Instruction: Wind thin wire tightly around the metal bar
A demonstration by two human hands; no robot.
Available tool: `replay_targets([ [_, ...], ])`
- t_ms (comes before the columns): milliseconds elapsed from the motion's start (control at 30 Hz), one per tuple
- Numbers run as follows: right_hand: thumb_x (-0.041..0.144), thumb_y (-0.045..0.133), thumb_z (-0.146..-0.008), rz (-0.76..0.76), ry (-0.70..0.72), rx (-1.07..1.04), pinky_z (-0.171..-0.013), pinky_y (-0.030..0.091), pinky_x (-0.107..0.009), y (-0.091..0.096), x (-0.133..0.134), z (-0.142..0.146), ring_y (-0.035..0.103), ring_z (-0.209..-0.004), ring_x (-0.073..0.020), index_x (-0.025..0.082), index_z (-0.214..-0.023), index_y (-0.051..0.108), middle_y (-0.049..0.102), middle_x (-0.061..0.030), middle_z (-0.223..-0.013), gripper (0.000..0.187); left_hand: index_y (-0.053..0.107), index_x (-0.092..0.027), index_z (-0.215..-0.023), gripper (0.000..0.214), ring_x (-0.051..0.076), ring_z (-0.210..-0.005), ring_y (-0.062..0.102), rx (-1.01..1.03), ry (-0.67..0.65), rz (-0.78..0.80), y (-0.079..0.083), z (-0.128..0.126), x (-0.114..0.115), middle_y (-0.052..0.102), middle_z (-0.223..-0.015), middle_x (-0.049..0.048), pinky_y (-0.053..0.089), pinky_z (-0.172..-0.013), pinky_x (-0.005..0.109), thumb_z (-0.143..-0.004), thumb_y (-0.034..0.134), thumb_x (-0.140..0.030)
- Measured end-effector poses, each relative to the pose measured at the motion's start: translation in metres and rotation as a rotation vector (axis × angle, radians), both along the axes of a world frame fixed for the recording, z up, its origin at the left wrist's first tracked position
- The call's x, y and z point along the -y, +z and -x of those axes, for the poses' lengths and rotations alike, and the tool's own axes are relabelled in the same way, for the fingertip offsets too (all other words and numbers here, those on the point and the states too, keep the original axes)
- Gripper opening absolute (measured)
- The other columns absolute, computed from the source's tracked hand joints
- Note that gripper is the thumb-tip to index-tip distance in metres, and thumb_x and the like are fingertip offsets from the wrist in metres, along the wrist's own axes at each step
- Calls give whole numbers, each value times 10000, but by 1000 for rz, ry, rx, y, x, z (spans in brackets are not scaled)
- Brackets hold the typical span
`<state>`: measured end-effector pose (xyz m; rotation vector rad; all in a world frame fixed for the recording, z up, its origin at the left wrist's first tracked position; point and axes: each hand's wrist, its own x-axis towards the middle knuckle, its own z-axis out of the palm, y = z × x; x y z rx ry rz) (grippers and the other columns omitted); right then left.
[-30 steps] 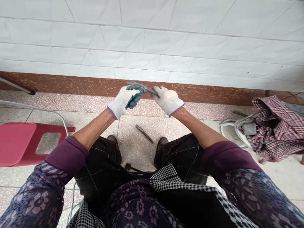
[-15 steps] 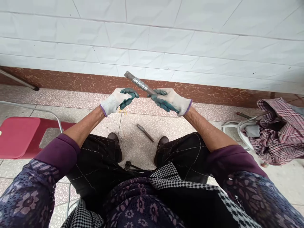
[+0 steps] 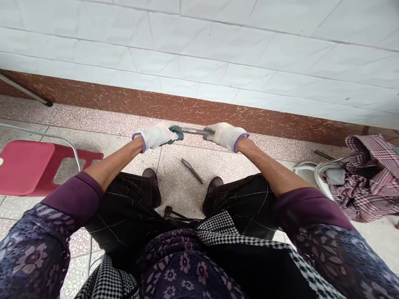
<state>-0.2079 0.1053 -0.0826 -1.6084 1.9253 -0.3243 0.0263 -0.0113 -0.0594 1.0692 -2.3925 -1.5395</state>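
Observation:
A grey metal rod (image 3: 201,131) with thin silvery wire (image 3: 188,130) coiled round its left part lies nearly level between my hands. My right hand (image 3: 223,135), in a white glove with a green-coated palm, is closed round the rod's right part. At the other end, my left hand (image 3: 165,134), gloved alike, has its fingers closed against the wire-wound part and hides the tip. On the floor between my shoes lies a second rod (image 3: 192,171), which also looks wire-wound near its upper end.
To the left stands a red plastic stool (image 3: 28,168) with a pale cable (image 3: 67,143) across it. A checked cloth (image 3: 369,182) is heaped at the right, beside white tubing (image 3: 319,176). Ahead rises a white tiled wall (image 3: 202,45) with a brown marbled base strip (image 3: 118,95).
The rod has swung from a slant to nearly level and sits lower. My left hand, apart from it before, has come onto its wire-wound end. My right hand keeps its grip.

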Motion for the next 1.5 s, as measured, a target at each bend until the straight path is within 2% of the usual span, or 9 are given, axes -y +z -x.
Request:
replay_targets([
  [100,348,666,-859,121,-120,-79,-532,363,-294,11,7,0,502,-611,-154,203,-1019,753,600,-36,-722,233,755,-184,-871,191,92,-437,343,-12,141,-98,1,8,-6,506,-522,-17,217,-469,286,-721,640,-152],
  [233,398,635,-891,178,-223,389,-416,303,-249,27,-2,-10,409,-499,-98,161,-1072,724,522,3,-662,311,731,-179,-935,218,82,-428,322,-135,155,-194,7,9,-5,529,-577,-8,213,-463,291,-755,611,-155],
  [367,471,688,-847,41,-108,700,-367,296,-230,39,-17,-17,395,-449,-82,157,-1147,720,517,17,-641,435,723,-177,-888,144,97,-456,369,-103,82,-159,9,4,1,562,-614,14,266,-467,295,-774,643,-212],
  [633,483,720,-819,-146,109,92,-448,414,-294,26,-26,-13,535,-548,-168,273,-1024,799,652,-17,-669,304,784,-183,-882,224,99,-463,391,166,-13,98,9,-1,8,582,-586,-8,261,-465,276,-703,653,-162],
  [767,411,705,-836,-96,44,-32,-562,447,-335,16,-12,-10,591,-664,-206,243,-1033,787,676,-50,-763,272,751,-155,-901,151,79,-427,354,219,42,39,6,6,-9,506,-535,-30,225,-444,262,-773,673,-165],
  [900,382,623,-911,44,-44,-232,-652,419,-340,22,0,-9,596,-765,-210,214,-1119,736,678,-68,-886,290,714,-141,-968,135,66,-410,341,31,147,-138,0,12,-12,517,-571,-23,207,-416,252,-861,632,-151],
  [1100,391,602,-912,200,-150,-29,-625,383,-306,30,2,-10,539,-679,-155,192,-1060,720,630,-28,-776,275,721,-118,-1032,214,45,-384,290,-164,219,-310,6,10,-5,500,-564,-25,162,-393,254,-924,537,-107],
  [1333,363,597,-934,210,-136,-209,-624,359,-325,30,1,-5,518,-706,-174,218,-1155,709,636,-46,-837,287,731,-98,-1052,231,44,-372,317,-153,144,-213,7,8,-13,533,-568,-20,205,-390,246,-965,519,-126],
  [1500,390,646,-905,222,-242,399,-440,339,-254,39,-8,-12,421,-515,-103,186,-1171,709,546,1,-686,341,724,-110,-1044,223,49,-399,295,-168,95,-216,9,11,-14,441,-526,-51,196,-411,237,-943,526,-100],
])
